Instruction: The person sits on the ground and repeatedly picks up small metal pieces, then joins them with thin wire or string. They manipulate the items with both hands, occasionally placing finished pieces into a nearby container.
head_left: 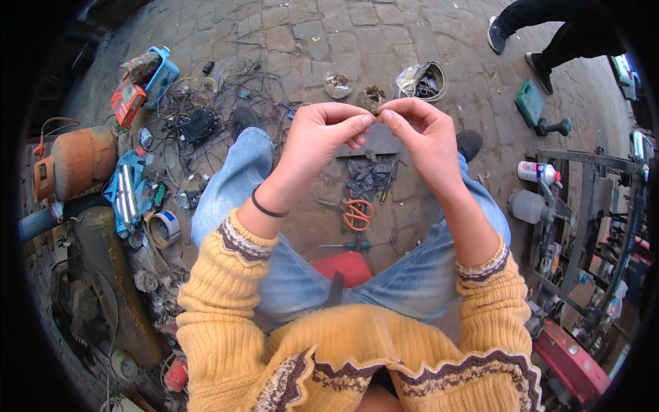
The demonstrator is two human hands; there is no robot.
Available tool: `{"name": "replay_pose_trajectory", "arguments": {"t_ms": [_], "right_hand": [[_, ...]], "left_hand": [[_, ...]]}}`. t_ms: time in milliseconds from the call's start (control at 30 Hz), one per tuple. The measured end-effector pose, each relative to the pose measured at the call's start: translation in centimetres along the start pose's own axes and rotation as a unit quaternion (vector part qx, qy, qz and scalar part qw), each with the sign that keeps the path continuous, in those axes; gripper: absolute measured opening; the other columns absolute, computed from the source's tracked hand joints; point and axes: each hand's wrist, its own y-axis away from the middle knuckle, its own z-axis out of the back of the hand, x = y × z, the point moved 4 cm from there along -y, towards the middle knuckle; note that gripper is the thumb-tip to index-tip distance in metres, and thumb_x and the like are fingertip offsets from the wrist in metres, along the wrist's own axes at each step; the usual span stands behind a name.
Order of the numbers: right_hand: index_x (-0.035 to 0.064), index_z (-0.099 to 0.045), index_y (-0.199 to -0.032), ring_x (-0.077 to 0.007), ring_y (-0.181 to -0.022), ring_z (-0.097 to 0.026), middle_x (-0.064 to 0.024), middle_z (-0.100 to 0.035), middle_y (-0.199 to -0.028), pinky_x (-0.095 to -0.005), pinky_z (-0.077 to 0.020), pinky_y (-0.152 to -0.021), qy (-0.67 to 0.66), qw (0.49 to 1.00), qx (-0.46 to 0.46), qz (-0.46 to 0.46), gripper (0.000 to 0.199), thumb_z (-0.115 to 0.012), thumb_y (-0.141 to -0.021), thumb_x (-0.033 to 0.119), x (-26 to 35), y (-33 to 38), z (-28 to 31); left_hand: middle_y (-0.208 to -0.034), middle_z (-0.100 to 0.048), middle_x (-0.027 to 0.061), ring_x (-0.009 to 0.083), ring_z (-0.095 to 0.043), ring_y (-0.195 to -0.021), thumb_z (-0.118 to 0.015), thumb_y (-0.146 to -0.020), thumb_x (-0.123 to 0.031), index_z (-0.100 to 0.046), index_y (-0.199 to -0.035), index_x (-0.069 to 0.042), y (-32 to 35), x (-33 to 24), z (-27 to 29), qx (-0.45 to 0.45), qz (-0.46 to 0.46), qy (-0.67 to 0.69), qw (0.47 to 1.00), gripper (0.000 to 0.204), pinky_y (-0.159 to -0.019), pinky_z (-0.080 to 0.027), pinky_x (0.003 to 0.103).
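My left hand (322, 137) and my right hand (419, 134) are raised in front of me, fingertips meeting at a very small item (377, 114) pinched between them; what it is I cannot tell. A black band circles my left wrist. Below my hands, on the paved ground between my knees, lie orange-handled scissors (358, 214), a green-handled screwdriver (350, 245) and a heap of small dark parts (369, 177). I sit on a red stool (343, 264), in jeans and a yellow knit sweater.
Tangled wires and a black box (198, 125) lie at far left with a blue container (161, 74). Small bowls of parts (425, 81) sit ahead. An orange gas cylinder (75, 161), tape roll (163, 229) and machinery crowd the left. A metal frame (583, 220) and spray can (539, 172) stand right. Another person's legs (542, 34) are at upper right.
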Motion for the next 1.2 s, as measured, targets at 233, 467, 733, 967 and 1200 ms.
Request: {"name": "replay_pose_trajectory", "arguments": {"t_ms": [233,467,733,967,1200], "right_hand": [[-0.0019,-0.067,-0.097,-0.0076,-0.082,-0.061,-0.0024,-0.068,-0.088,-0.0242,-0.0492,-0.076,0.009,1.000,-0.001,0.016,0.014,-0.065,-0.092,0.012,0.1,0.0,-0.2],[-0.0002,-0.067,-0.095,-0.0046,-0.072,-0.055,0.0002,-0.066,-0.083,-0.0219,-0.0462,-0.067,-0.028,0.994,-0.086,0.061,0.012,-0.068,-0.088,0.010,0.5,-0.1,0.1],[0.0012,-0.066,-0.091,-0.0038,-0.066,-0.047,0.0018,-0.063,-0.081,-0.0204,-0.0419,-0.061,0.066,0.992,-0.076,0.069,0.010,-0.071,-0.086,0.009,0.7,-0.2,-0.3],[0.0021,-0.063,-0.099,-0.0022,-0.077,-0.053,0.0039,-0.062,-0.088,-0.0191,-0.0421,-0.067,-0.015,0.998,-0.057,0.032,0.012,-0.066,-0.093,0.012,-0.5,-0.2,-1.1],[0.0005,-0.063,-0.096,-0.0071,-0.088,-0.057,0.0003,-0.064,-0.090,-0.0247,-0.0455,-0.081,-0.076,0.997,-0.004,-0.034,0.014,-0.064,-0.093,0.015,-1.2,-0.4,-1.4]], "left_hand": [[-0.083,-0.068,0.0033,0.0096,-0.061,-0.072,-0.069,-0.090,-0.011,-0.073,-0.100,0.002,0.1,0.0,-0.2,-0.001,0.000,-0.013,1.000,0.017,-0.066,-0.051,0.024],[-0.082,-0.068,0.0032,0.0095,-0.062,-0.072,-0.069,-0.090,-0.012,-0.073,-0.100,0.002,0.0,-0.1,0.0,-0.022,0.000,-0.031,0.999,0.017,-0.065,-0.051,0.024],[-0.080,-0.070,0.0040,0.0090,-0.064,-0.069,-0.069,-0.089,-0.009,-0.073,-0.097,0.002,-0.1,-0.2,-0.4,-0.046,-0.025,-0.040,0.998,0.014,-0.063,-0.054,0.024],[-0.083,-0.069,0.0040,0.0095,-0.063,-0.071,-0.070,-0.091,-0.014,-0.072,-0.101,0.001,-0.2,0.2,0.0,-0.043,0.012,0.045,0.998,0.018,-0.067,-0.052,0.024],[-0.086,-0.069,0.0043,0.0097,-0.063,-0.071,-0.069,-0.091,-0.013,-0.071,-0.104,0.002,-0.4,0.4,0.2,-0.052,0.019,0.078,0.995,0.019,-0.067,-0.052,0.023]]}}
